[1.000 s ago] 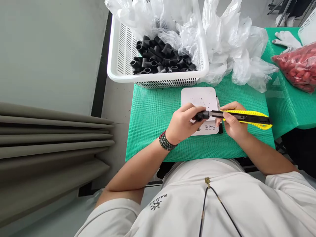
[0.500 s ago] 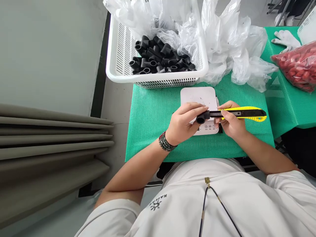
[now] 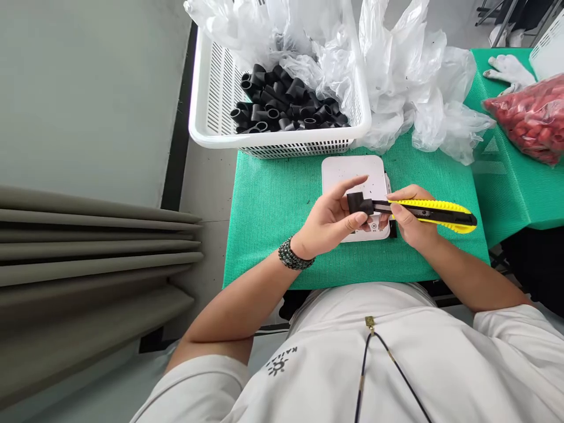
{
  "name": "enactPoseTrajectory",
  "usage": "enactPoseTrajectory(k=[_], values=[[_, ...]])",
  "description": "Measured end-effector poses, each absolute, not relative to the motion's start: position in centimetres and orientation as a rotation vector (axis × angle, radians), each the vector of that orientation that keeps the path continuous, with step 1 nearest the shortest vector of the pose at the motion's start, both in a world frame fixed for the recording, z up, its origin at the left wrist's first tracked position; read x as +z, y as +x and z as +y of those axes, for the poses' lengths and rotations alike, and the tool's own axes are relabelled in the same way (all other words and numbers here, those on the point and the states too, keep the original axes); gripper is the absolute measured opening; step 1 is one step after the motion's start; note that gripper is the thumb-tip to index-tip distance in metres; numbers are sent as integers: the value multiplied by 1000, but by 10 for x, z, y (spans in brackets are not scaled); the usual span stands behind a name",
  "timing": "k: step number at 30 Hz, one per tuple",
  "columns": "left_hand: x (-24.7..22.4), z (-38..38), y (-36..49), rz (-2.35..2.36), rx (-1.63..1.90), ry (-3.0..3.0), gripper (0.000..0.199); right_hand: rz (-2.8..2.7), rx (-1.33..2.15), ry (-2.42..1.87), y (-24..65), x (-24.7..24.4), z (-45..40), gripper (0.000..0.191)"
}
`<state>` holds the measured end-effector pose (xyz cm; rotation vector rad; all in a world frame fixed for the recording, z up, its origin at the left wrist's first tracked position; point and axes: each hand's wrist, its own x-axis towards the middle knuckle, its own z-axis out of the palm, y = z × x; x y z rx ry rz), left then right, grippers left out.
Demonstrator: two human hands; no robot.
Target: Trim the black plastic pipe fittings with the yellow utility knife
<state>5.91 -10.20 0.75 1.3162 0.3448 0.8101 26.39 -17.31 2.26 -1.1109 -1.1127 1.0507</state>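
Observation:
My left hand (image 3: 331, 218) holds a black pipe tee (image 3: 358, 203) between the thumb and the fingers, with the index finger stretched out above it. In my right hand (image 3: 410, 216) is a yellow and black utility knife (image 3: 440, 214), its blade pointing left. The blade end reaches the right-hand opening of the tee; whether it touches the rim or sits inside I cannot tell. Both hands are over a small white scale (image 3: 352, 169) with dark specks on its top, and they cover part of its buttons.
A white basket (image 3: 282, 140) with many black pipe fittings (image 3: 286, 100) and plastic bags stands at the back. Crumpled clear bags (image 3: 409, 76) lie right of it. Farther right are a bag of red pieces (image 3: 535, 120) and a white glove (image 3: 511, 70) on green-covered tables (image 3: 273, 235).
My left hand has turned and its index finger has lifted, so the tee is rotated with its open end no longer facing me. The knife has tilted slightly, its rear end lower.

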Motion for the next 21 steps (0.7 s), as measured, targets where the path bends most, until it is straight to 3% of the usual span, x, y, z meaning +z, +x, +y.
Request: enactPoseTrajectory(k=[3,9,15,21], values=[[5,-103,59,318,852,1481,94,-1030,1088,-1063,262,20,-167,32],[1,-100,58,475,1083,2099,55,-1008,1130,-983,260,19,-164,27],[0,-96,54,602,1205,2462,47,-1007,1134,-982,261,17,-163,29],[-6,-96,52,691,1243,2520,56,-1037,1141,-1006,259,16,-165,30]])
